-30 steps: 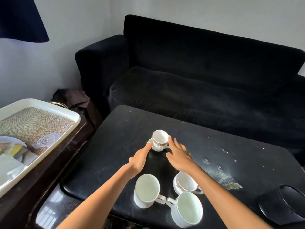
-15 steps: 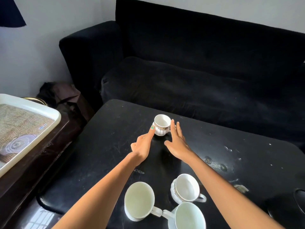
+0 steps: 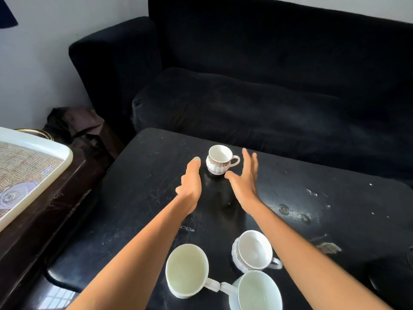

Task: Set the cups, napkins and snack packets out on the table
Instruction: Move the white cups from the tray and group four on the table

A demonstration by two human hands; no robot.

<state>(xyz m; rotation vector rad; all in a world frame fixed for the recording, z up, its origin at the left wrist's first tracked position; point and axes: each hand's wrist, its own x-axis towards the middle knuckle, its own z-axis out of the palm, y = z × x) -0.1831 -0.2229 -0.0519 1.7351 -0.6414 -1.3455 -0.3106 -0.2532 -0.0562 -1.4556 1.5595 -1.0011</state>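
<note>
A small white cup with a gold band (image 3: pixel 220 159) stands upright near the far edge of the black table (image 3: pixel 335 211), handle to the right. My left hand (image 3: pixel 191 183) lies just left of it, fingers extended, not touching. My right hand (image 3: pixel 244 175) is just right of it, open with fingers spread, thumb near the cup's base. Three more cups stand at the near edge: a plain white mug (image 3: pixel 187 270), a pale mug (image 3: pixel 257 291) and a second gold-banded cup (image 3: pixel 253 250). No napkins or snack packets are in view.
A white tray with a woven-pattern mat (image 3: pixel 67 156) rests on a dark wooden side table (image 3: pixel 44 209) at the left. A black sofa (image 3: pixel 268 86) runs behind the table. A dark bag (image 3: pixel 76 124) sits in the corner.
Both hands have come off the small cup and spread apart to either side of it. The cup now stands free, farther across the table, with its handle showing.
</note>
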